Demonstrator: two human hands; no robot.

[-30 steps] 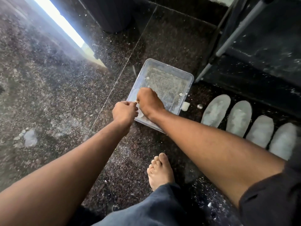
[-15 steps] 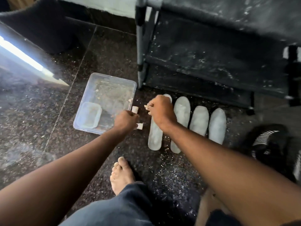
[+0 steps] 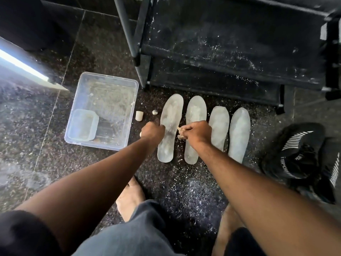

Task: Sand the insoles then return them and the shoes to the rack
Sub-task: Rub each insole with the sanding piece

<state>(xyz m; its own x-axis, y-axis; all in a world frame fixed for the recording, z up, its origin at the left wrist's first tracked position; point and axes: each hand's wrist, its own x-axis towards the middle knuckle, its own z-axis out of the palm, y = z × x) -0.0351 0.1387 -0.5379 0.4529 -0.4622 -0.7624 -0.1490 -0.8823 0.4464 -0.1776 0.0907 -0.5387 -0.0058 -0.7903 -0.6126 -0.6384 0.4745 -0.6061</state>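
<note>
1. Pale grey foam makes up four flat insoles lying side by side on the dark speckled stone floor at the centre of the frame: the first insole, the second insole, the third insole and the fourth insole, counted from the frame's left.
2. The left hand is curled into a fist at the left edge of the first insole; a small pale piece shows at its lower edge, but what it grips I cannot tell.
3. The right hand hovers over the second insole with its fingers curled round a small crumpled tan piece of sanding material, which sticks out over the gap between the first two insoles.
4. A clear rectangular plastic tub sits at centre left, with a smaller clear plastic container inside its near corner.
5. Between the tub and the first insole lie a small cream-coloured cylinder and a small round pale lump.
6. A black metal-framed shoe rack dusted with white powder fills the upper right.
7. A black sports shoe with white stripes lies at the right edge, with another partly visible just beside it.
8. White dust and shavings are scattered on the floor below the insoles.
9. Two bare feet and grey trouser legs show at the bottom.
</note>
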